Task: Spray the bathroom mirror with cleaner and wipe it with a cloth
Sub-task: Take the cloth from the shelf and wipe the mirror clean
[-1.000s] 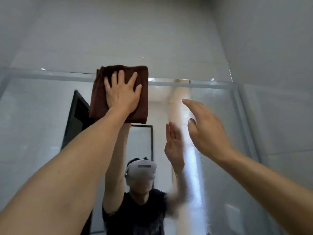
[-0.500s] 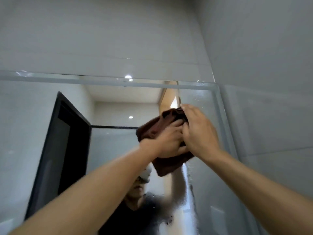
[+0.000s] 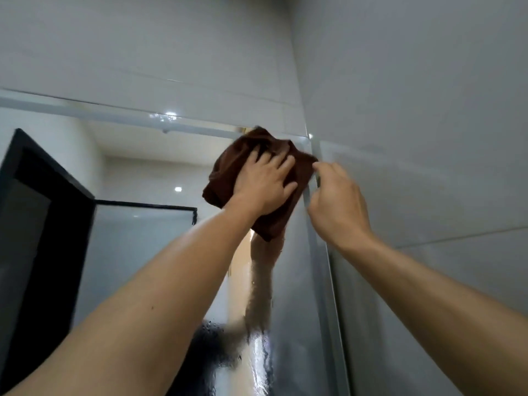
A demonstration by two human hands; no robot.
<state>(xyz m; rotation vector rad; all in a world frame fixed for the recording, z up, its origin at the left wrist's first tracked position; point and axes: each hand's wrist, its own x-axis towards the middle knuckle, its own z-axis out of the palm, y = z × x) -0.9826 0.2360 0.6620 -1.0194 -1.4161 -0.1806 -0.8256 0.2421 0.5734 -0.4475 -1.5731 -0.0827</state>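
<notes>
**Ana:** Two hands are up by the mirror's (image 3: 137, 252) top right corner. The left hand (image 3: 261, 187) lies flat with its fingers (image 3: 281, 162) spread, pressing the cloth (image 3: 225, 170) to the glass. The cloth is bunched under that palm, not gripped in a closed fist.

**Ben:** And the right hand (image 3: 338, 205)?

**Ana:** Just right of the cloth, with its fingertips (image 3: 317, 167) curled at the cloth's right edge, beside the frame (image 3: 314, 238). Whether they pinch the cloth or only touch it cannot be told.

**Ben:** What could go wrong?

**Ana:** The cloth is loosely wadded, so only part of it meets the glass. A stroke from here would likely leave streaks, and a fold could roll out from under the left palm and drop.

**Ben:** The corner itself?

**Ana:** Tight. The frame and the side wall (image 3: 428, 138) sit just right of the right fingertips, so a quick sideways pass could knock knuckles on the wall, or skip the strip along the frame.

**Ben:** Anything lower down?

**Ana:** Droplets (image 3: 257, 355) cling to the glass well below both hands. If wiping stays high, they may run or dry into marks. Bare skin touching the glass near the cloth would also smear it.

**Ben:** The cleaner?

**Ana:** No bottle shows. Both arms reach overhead, so hard leaning on the glass looks risky too.
</notes>
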